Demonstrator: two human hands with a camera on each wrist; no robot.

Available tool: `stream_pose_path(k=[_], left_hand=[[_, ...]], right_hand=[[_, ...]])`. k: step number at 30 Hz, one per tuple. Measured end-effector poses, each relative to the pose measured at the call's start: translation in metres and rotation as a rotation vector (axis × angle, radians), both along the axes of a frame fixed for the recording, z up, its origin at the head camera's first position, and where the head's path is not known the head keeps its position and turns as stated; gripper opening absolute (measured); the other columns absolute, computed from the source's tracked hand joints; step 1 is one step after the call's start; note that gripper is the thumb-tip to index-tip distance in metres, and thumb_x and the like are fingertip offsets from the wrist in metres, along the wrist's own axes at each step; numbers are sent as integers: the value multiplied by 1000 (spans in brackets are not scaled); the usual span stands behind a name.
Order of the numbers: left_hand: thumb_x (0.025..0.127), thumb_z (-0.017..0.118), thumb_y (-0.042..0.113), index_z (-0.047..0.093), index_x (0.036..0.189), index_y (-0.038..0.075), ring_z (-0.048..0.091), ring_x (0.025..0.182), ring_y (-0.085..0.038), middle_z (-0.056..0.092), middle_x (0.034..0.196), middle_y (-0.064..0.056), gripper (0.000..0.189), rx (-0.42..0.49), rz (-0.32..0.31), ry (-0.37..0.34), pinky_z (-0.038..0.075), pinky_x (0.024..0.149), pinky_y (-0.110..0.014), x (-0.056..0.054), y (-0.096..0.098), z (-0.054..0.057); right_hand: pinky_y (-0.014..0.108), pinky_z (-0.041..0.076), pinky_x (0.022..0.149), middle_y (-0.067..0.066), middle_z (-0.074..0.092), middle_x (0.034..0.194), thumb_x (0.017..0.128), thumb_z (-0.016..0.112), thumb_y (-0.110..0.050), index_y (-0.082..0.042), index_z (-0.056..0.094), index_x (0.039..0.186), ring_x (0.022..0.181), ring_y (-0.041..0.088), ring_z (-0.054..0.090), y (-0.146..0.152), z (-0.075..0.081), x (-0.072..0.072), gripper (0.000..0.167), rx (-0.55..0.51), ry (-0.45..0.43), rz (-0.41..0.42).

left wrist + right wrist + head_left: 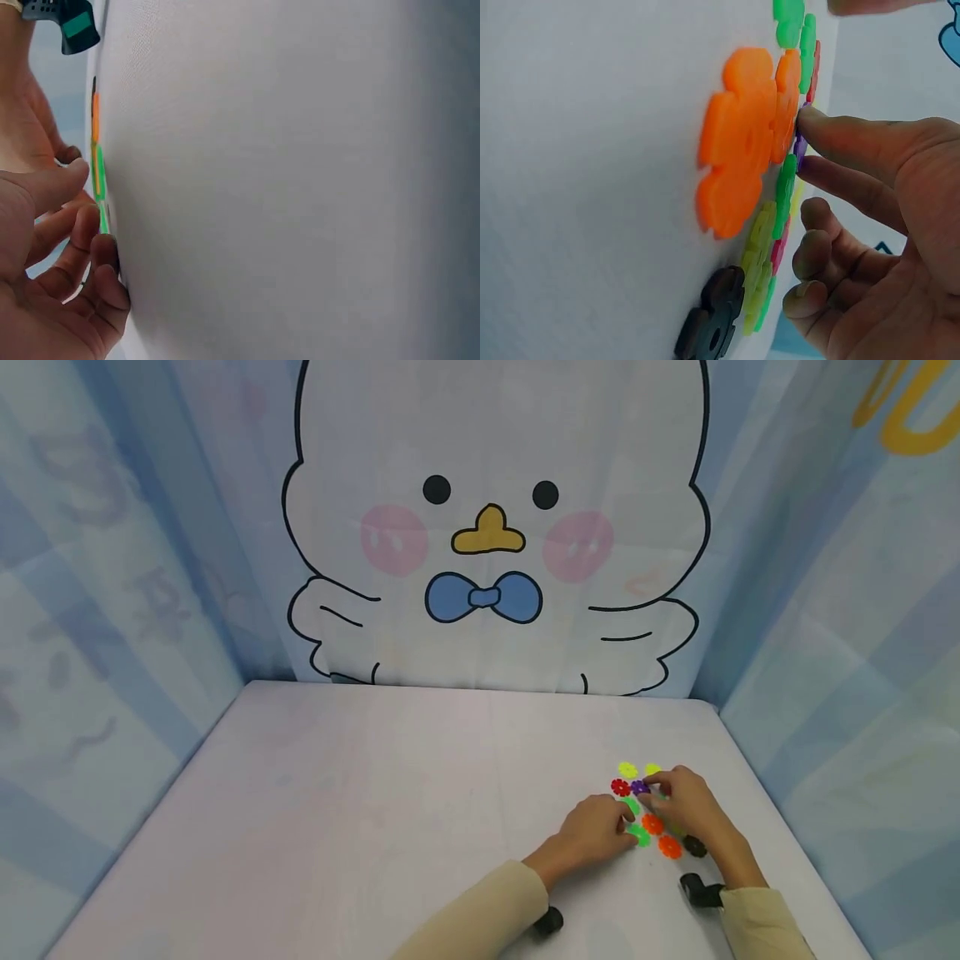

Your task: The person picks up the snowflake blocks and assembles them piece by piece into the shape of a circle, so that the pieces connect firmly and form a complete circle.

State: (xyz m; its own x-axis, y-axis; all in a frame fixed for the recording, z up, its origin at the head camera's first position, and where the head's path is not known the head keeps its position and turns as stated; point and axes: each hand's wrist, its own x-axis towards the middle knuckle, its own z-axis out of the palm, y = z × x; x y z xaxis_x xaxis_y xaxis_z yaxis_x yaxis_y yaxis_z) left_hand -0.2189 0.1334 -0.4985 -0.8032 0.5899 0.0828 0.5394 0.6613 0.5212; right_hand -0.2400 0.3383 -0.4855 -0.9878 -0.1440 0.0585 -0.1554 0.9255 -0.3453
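Several flat, flower-shaped plastic pieces lie close together on the right of the table. My right hand [690, 806] pinches a purple flower piece [639, 787] between thumb and forefinger; its other fingers curl loosely in the right wrist view. My left hand [592, 831] is beside the group's left side, fingertips right at a green flower piece [639, 835] and a gap showing between thumb and forefinger. A red flower piece [620, 787] sits left of the purple one. Two orange flower pieces [739, 142] and a black one [712, 319] lie nearer me. The right hand partly hides others.
The white table [337, 810] stretches widely to the left of the pieces. A curtain [487, 643] printed with a cartoon bird hangs along the back edge, with blue cloth [862, 693] at the sides. Black wrist devices [701, 891] stick out below the sleeves.
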Motion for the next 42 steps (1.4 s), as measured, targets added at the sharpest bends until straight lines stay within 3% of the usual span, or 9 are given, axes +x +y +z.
stream_pose_path(k=[5,11,15,19,22,26,30,37,42], left_hand=[[96,79,40,80,122,23,55,76,0,71,80,11,31,-77,24,23,46,69,-10,1,8,1],[95,79,45,80,123,30,66,99,-2,78,108,17,31,-127,64,43,56,92,-15,6,14,3],[94,82,36,82,116,27,62,90,0,76,99,16,24,-56,80,-44,54,85,-13,5,10,3],[92,85,26,78,108,18,49,78,-1,64,88,9,19,27,56,-115,45,71,-10,1,1,2],[92,83,18,71,102,15,48,78,0,62,89,8,15,108,30,-159,43,71,-10,-1,-9,0],[96,78,12,68,99,14,53,79,1,68,91,6,10,236,6,-219,47,73,-12,-5,-33,-3],[96,78,15,77,104,12,57,81,3,74,95,4,8,314,8,-246,50,76,-14,-10,-68,-5],[95,80,22,81,101,14,59,76,-1,79,95,2,9,354,96,-244,50,69,-17,-19,-136,-2],[97,78,25,80,100,16,60,78,-7,78,98,3,9,322,156,-222,50,67,-19,-22,-170,6]], right_hand=[[32,48,67,17,60,91,91,81,-17,5,75,117,81,27,53,0,2,0,35,-30,-14,-3],[40,57,72,19,63,95,90,82,-18,5,76,116,86,28,57,-2,2,0,35,-30,-39,-36],[36,56,71,18,63,95,90,82,-18,5,76,114,86,27,57,-4,0,1,34,-50,-43,-41],[36,53,70,18,63,94,88,83,-15,4,74,110,85,28,56,-4,0,2,31,-67,-9,-27],[39,55,73,17,64,95,88,84,-14,4,71,108,85,28,58,-4,1,3,29,-79,9,-25],[44,59,76,14,69,94,91,82,-15,2,69,105,85,26,61,-5,2,5,26,-98,2,-50],[41,59,76,13,73,93,94,79,-17,1,69,103,84,25,63,-4,4,5,22,-110,-15,-81],[28,53,70,9,74,90,96,78,-18,-2,71,99,81,20,65,-12,8,6,17,-167,15,-61],[24,47,58,4,75,82,98,76,-22,-5,70,103,70,14,59,-33,10,2,19,-293,-71,-31]])
